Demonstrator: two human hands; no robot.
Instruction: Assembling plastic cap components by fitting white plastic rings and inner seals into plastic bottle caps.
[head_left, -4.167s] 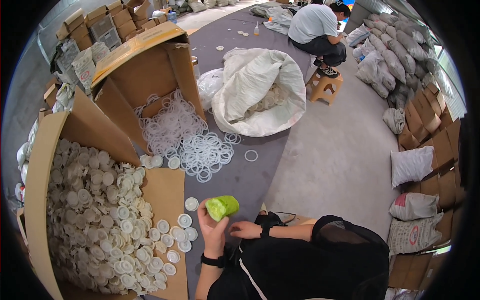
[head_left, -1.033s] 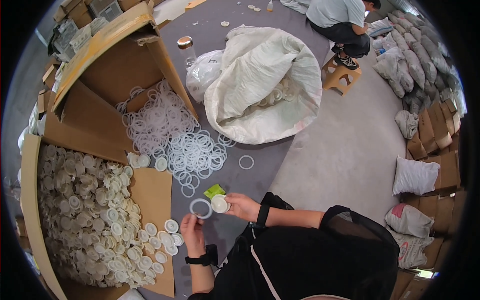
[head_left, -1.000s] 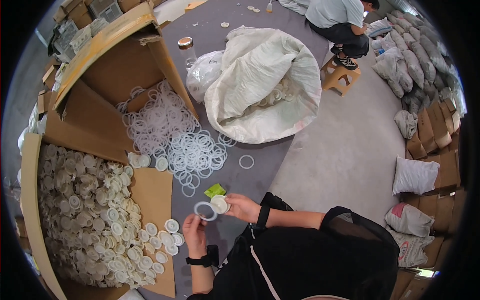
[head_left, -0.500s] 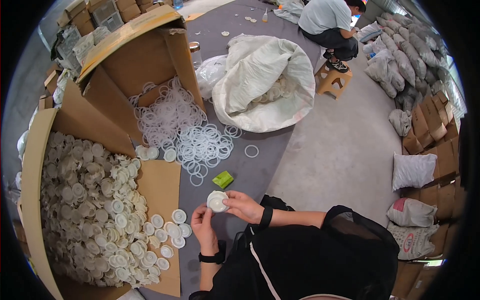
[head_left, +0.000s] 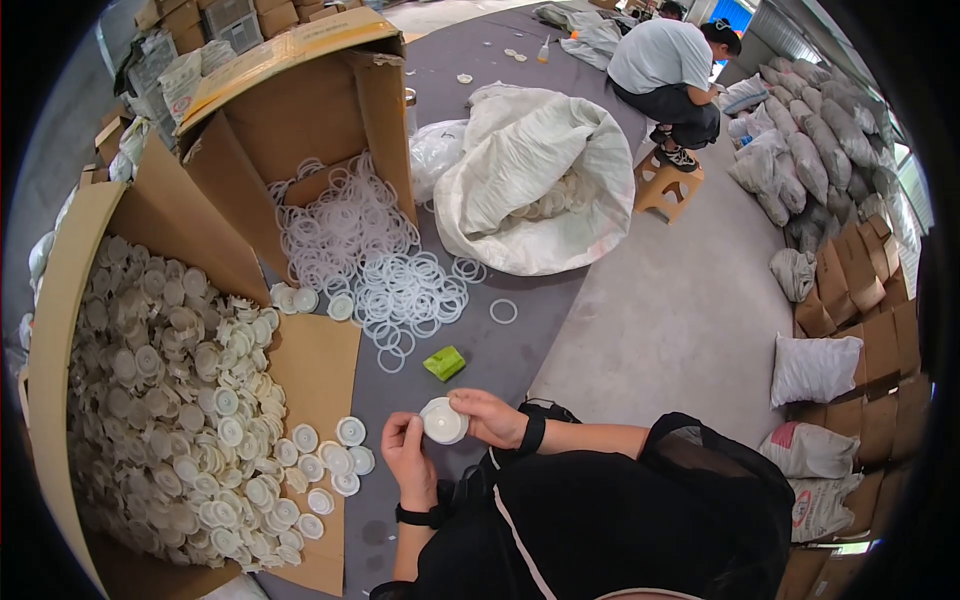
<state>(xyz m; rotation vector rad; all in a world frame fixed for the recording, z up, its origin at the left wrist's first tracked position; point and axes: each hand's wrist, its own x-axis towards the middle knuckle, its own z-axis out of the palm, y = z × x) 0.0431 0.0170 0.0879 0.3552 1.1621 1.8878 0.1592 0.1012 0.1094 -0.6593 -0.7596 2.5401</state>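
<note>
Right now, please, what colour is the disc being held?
The disc is white, clearest in the head view.

The left hand (head_left: 410, 464) and right hand (head_left: 496, 418) pinch opposite edges of a white plastic cap (head_left: 444, 422); translucent rings (head_left: 410, 290) lie beyond it.

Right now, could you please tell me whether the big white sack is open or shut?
Open: the sack gapes on its right side, showing pale pieces inside.

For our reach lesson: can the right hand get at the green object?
Probably yes: the green object lies near the right hand, nothing between, though that hand holds a white cap.
</note>
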